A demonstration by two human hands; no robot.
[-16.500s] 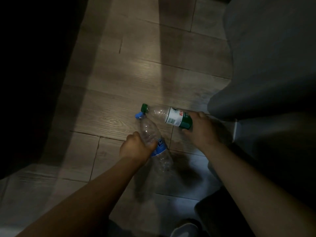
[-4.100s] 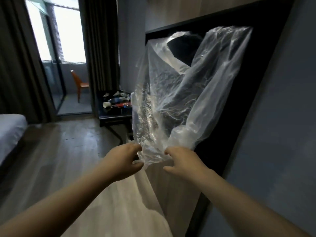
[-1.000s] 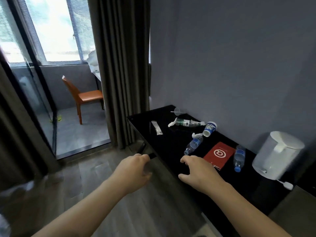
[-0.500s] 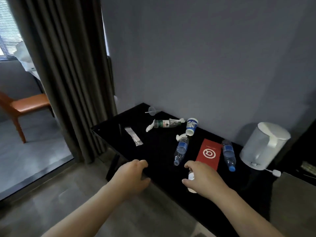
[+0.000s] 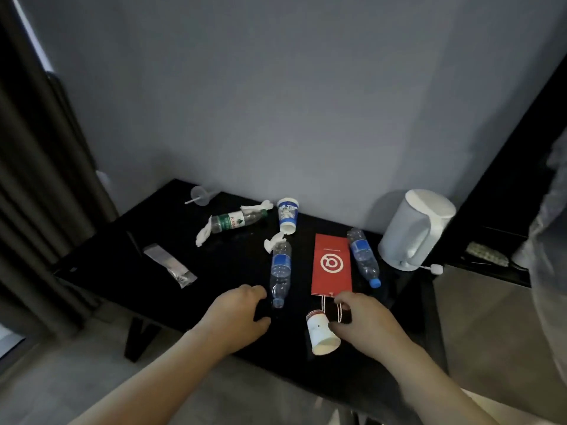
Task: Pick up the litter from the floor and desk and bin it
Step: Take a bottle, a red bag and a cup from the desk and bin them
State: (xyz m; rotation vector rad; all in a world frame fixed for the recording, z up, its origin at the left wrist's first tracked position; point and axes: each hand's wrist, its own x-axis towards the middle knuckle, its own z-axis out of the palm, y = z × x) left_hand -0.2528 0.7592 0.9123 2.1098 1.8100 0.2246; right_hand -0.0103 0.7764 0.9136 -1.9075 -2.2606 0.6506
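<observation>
Litter lies on a black desk (image 5: 122,265): a green-labelled bottle (image 5: 234,220) among white tissues (image 5: 204,234), a blue-and-white cup (image 5: 288,214), two blue-labelled bottles (image 5: 279,271) (image 5: 363,260), a flat red paper bag (image 5: 331,265), a clear wrapper (image 5: 171,266), a plastic lid with straw (image 5: 199,196) and a small white paper cup (image 5: 320,331) on its side. My left hand (image 5: 237,314) hovers over the desk, fingers loosely curled, just short of the nearer bottle's cap. My right hand (image 5: 365,320) reaches beside the white cup, its thumb close to the cup; contact is unclear.
A white electric kettle (image 5: 414,228) stands at the desk's right end, its cord trailing right. A dark curtain (image 5: 36,179) hangs on the left. A grey wall runs behind the desk. Clear plastic (image 5: 549,240) shows at the right edge. Wood floor lies below.
I have come closer to the desk and look down on it. Both hands moved forward over its front edge; the right hand now sits beside the small white cup.
</observation>
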